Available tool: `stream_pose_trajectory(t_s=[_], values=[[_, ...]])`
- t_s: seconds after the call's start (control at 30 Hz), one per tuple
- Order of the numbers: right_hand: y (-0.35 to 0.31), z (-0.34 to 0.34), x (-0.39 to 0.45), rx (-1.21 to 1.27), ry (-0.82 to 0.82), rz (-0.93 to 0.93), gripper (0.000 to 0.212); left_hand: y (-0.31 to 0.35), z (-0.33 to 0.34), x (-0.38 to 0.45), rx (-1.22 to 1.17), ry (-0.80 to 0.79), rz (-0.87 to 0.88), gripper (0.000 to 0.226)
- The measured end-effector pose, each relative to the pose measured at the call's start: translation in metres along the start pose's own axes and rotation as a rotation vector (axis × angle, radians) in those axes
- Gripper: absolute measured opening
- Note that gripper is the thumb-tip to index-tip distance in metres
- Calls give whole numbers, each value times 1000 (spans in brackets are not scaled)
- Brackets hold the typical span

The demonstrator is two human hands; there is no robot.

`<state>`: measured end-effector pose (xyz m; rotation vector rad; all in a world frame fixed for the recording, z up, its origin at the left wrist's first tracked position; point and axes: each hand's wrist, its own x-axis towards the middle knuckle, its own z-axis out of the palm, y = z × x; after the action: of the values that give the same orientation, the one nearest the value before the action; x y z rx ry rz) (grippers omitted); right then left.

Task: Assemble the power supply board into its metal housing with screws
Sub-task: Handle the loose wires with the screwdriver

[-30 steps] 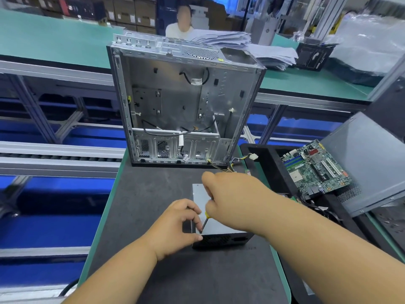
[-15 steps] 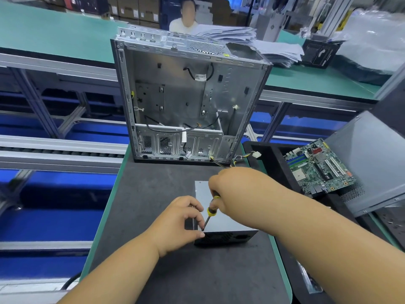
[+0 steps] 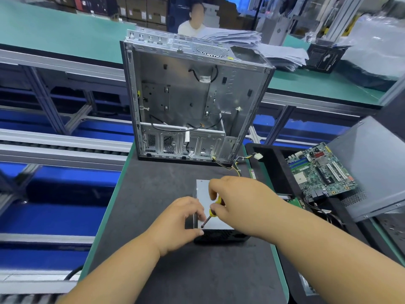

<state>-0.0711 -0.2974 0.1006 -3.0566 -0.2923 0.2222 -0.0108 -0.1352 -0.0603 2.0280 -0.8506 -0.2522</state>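
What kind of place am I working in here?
Probably a computer assembly line in a factory: an open metal PC case stands on the workbench, a bare motherboard waits alongside, and roller conveyor rails run past.

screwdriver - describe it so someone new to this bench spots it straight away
Start at the upright open computer case. On the dark mat before it lies a small metal box. The screwdriver is in the right hand above it: the only yellow-handled thing there.
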Motion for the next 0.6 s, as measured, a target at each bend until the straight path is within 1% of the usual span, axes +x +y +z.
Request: stream_pose_trajectory(t_s=[0.1, 0.2, 0.3, 0.4, 0.47, 0.6], values=[[7, 1, -3, 45, -13, -17, 12, -1, 2, -2, 39, 44, -29, 43], [9, 3, -5, 63, 13, -68, 16, 3, 8, -9, 35, 105, -81, 47], [7, -2, -4, 94, -8, -154, 17, 10, 16, -15, 51, 144, -119, 36], [10, -12, 3, 57, -106, -218, 13, 22, 24, -16, 44, 224, -177, 20], [12, -17, 8, -32, -98, -251, 13, 28, 28, -17, 44, 275, -227, 19], [8, -13, 12, -154, -50, -235, 23, 35, 34, -17, -1, 349, -308, 15]])
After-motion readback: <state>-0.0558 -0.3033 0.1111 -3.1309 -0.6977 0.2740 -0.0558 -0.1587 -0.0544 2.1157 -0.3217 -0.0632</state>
